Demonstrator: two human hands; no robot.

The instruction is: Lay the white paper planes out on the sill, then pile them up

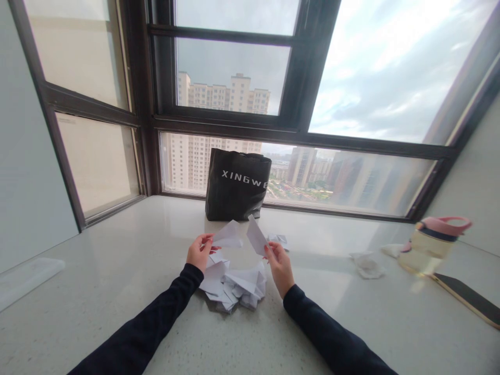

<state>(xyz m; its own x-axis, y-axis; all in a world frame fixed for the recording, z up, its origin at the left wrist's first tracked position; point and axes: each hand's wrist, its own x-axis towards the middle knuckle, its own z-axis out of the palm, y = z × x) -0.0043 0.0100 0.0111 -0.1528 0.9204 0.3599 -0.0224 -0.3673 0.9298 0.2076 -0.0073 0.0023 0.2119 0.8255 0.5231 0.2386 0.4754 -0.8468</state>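
Observation:
My left hand [200, 251] pinches a white piece of paper [229, 235] by its left edge, the sheet pointing toward the middle. Opposite it, my right hand [279, 263] grips a folded paper piece [257, 237] that tilts up and to the left. A gap separates the two pieces. Below and between my hands lies a heap of folded white papers [234, 286] on the pale speckled counter [219, 344]. A small paper bundle [278, 240] rests just behind my right hand.
A black bag [236, 190] with white lettering stands upright by the window. To the right are a crumpled clear wrapper [367, 265], a pink-lidded bottle [429, 247] and a dark phone [469, 299]. A whitish flat object [31, 278] lies at the left.

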